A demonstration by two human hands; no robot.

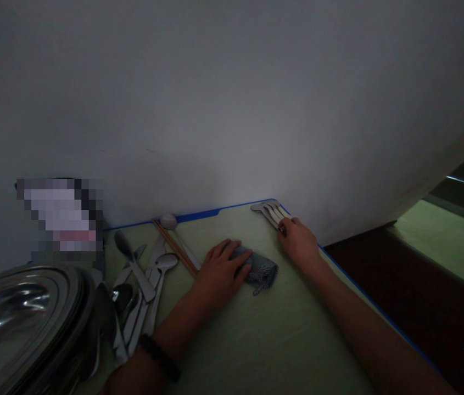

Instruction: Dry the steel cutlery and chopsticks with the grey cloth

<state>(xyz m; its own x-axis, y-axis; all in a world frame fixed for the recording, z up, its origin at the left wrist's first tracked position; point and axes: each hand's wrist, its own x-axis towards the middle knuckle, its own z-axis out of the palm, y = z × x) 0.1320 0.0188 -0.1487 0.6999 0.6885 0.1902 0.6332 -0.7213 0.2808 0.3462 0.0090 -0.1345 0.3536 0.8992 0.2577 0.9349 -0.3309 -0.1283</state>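
Note:
My left hand (220,270) lies on a crumpled blue-grey cloth (258,270) in the middle of a pale green table (264,340), fingers curled over the cloth's left end. My right hand (297,237) reaches to the table's far right corner, its fingertips closed on the handles of a small row of metal spoons (268,210) laid side by side there. A dark band circles my left wrist.
A loose heap of spoons and other cutlery (143,291) lies at the left, with a pair of wooden chopsticks (174,253) beside it. Steel bowls (26,318) stand at the near left. A white wall backs the table; its blue-edged right side drops to a dark floor.

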